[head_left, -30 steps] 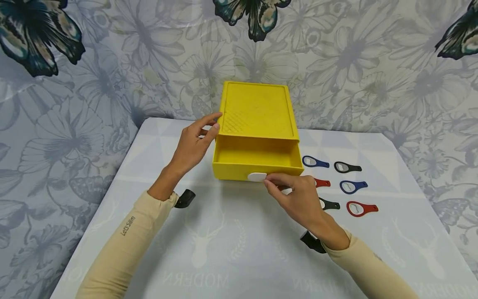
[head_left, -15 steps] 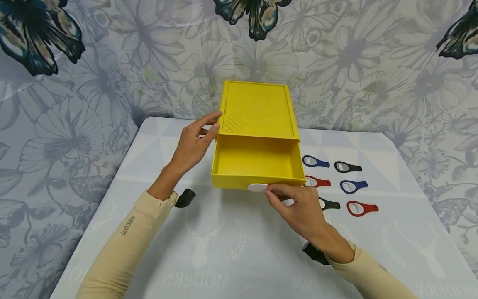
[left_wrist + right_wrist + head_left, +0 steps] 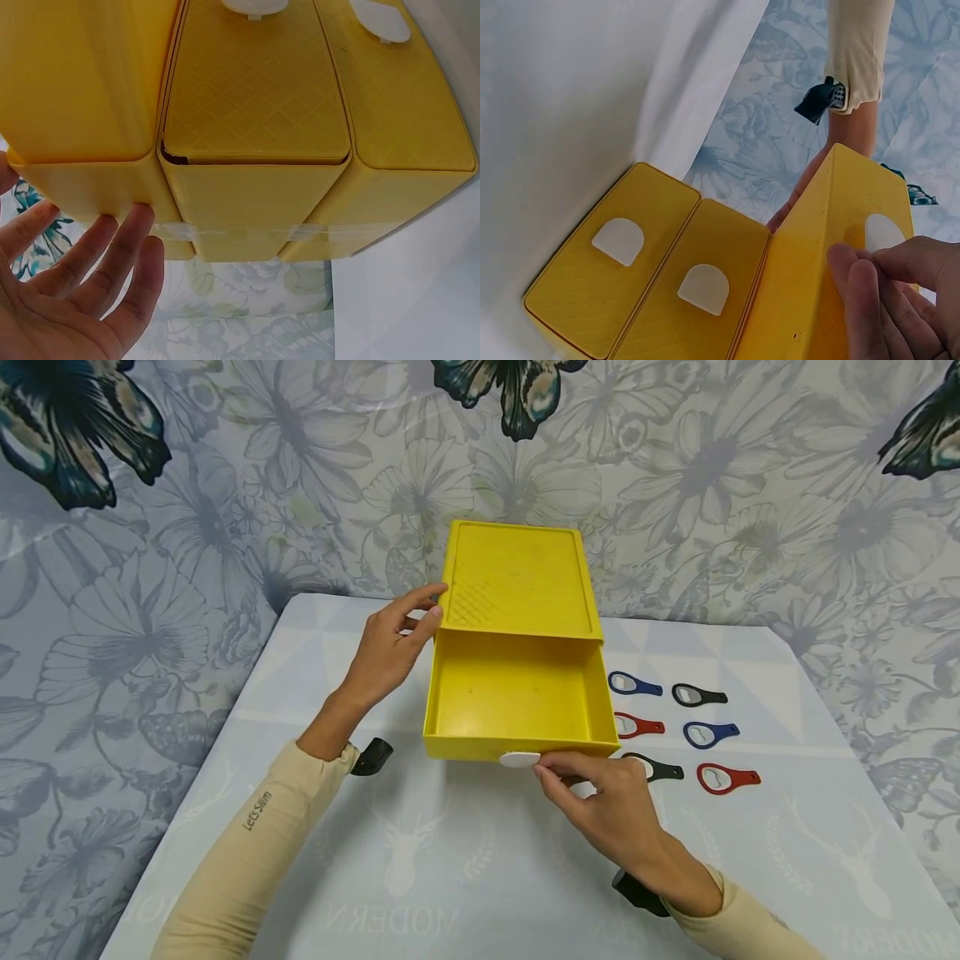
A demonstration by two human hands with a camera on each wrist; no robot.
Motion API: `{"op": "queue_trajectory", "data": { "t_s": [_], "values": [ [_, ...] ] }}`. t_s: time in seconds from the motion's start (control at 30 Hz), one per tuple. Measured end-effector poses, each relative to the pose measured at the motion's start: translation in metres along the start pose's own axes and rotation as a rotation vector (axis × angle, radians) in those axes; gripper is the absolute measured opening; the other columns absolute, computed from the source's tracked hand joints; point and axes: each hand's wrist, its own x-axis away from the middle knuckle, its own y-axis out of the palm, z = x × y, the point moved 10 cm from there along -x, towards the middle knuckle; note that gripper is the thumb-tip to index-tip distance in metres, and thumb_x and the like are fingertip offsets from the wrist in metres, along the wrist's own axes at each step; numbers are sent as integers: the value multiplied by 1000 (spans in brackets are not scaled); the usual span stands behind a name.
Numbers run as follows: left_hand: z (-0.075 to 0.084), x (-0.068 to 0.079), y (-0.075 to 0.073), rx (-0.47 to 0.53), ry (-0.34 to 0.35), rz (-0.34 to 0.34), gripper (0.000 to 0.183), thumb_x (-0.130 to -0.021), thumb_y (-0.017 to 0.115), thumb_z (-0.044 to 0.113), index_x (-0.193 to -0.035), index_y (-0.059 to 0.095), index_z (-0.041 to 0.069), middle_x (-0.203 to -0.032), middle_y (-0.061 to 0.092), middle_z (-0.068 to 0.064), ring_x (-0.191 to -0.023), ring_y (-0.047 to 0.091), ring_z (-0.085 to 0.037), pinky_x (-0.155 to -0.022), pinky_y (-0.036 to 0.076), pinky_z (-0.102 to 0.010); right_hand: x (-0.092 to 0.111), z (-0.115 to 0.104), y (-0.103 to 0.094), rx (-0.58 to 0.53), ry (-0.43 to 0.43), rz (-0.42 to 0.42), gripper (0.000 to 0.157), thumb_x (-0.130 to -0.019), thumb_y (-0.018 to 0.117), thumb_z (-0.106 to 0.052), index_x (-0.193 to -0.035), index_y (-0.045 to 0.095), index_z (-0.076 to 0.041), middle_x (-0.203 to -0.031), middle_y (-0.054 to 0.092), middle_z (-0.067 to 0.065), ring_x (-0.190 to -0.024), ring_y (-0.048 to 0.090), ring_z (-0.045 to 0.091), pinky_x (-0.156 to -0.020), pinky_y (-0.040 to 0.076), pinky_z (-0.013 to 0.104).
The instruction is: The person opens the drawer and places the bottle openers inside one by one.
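Yellow is standing out against the pale table [image 3: 420, 877], where a three-drawer cabinet [image 3: 517, 577] is sitting with its top drawer [image 3: 457, 748] jutting well out toward the near side. Over by that drawer's front, the right hand [image 3: 611, 802] is pinching the white tab [image 3: 517, 760] between thumb and fingers. The left hand [image 3: 386, 647] is resting spread, relaxed fingertips against the cabinet's left side. Beneath, two lower drawers [image 3: 720, 247] are staying pushed in. Off to the right, six bottle openers [image 3: 723, 731] are lying in two columns: blue, red and black just beside the cabinet; black, blue and red farther out.
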Motion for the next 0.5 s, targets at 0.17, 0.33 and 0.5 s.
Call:
{"op": "queue_trajectory", "data": {
  "t_s": [0.17,0.33,0.5],
  "values": [
    [0,2,-1,-7,1,-3,46,-105,50,43,-148,51,28,-134,61,-10,-104,69,-27,-78,54,-41,5,-7,2,-26,-37,6,19,-75,85,1,-91,78,-8,-79,76,-1,-68,72,8,-60,56,15],
    [0,2,-1,0,16,-2,46,-105,49,42,-148,51,27,-133,61,-12,-104,69,-29,-79,54,-43,6,-11,2,-42,-74,24,14,-79,84,-3,-90,78,-9,-78,76,-1,-65,70,7,-60,56,16],
    [0,1,0,0,18,-1,46,-105,49,42,-148,50,26,-134,61,-13,-105,69,-31,-79,54,-44,7,-9,0,-31,-65,22,11,-83,82,-8,-93,78,-9,-80,76,-1,-68,72,9,-62,56,16]
  ]
}}
